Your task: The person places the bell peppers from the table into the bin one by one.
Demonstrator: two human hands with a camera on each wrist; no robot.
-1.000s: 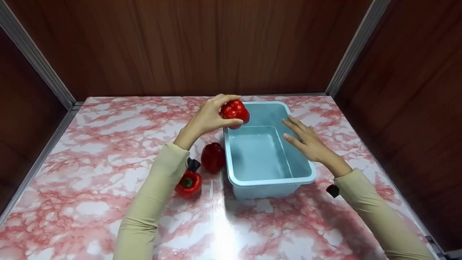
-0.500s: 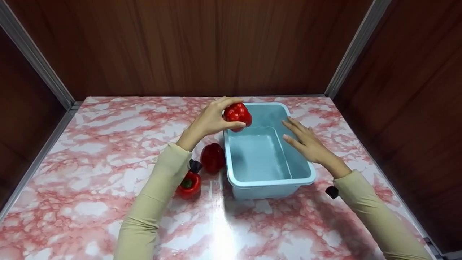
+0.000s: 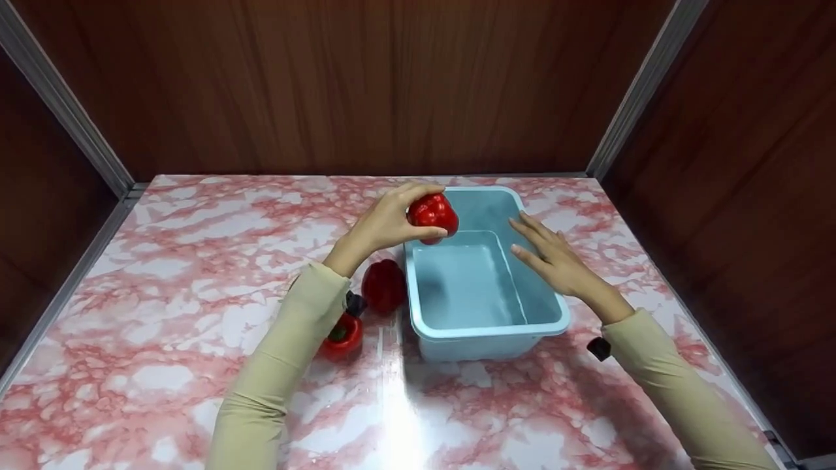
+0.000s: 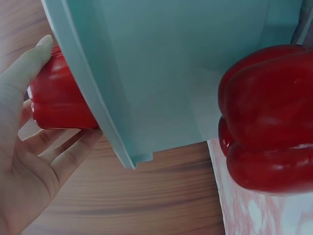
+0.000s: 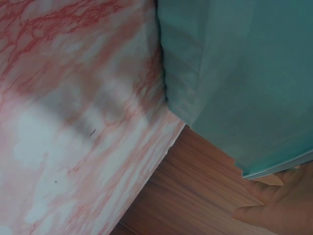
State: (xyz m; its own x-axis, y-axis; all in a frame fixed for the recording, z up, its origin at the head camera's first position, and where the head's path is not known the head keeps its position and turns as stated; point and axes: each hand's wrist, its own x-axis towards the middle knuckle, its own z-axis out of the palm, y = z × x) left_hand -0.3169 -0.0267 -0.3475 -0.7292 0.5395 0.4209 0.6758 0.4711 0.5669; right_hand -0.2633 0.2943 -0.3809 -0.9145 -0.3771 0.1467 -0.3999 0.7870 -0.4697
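My left hand (image 3: pixel 388 219) grips a red bell pepper (image 3: pixel 433 217) between thumb and fingers, over the far left part of a light blue plastic tub (image 3: pixel 490 329). In the left wrist view the held pepper (image 4: pixel 61 93) shows just past the tub's rim. At the tub's right rim is my right hand (image 3: pixel 555 261), fingers spread and extended, holding nothing; whether it touches the rim I cannot tell. A darker red bell pepper (image 3: pixel 384 287) lies against the tub's left side. Nearer, another red bell pepper (image 3: pixel 343 336) with a green stem is partly hidden by the left sleeve.
The tub stands on a pink and white marbled table (image 3: pixel 163 313). Brown wood-grain panels (image 3: pixel 359 85) close off the back and both sides, joined by grey metal posts (image 3: pixel 653 78) at the corners.
My left hand has moved slightly right and toward me with the pepper, a little further over the tub. The right hand has stayed nearly still.
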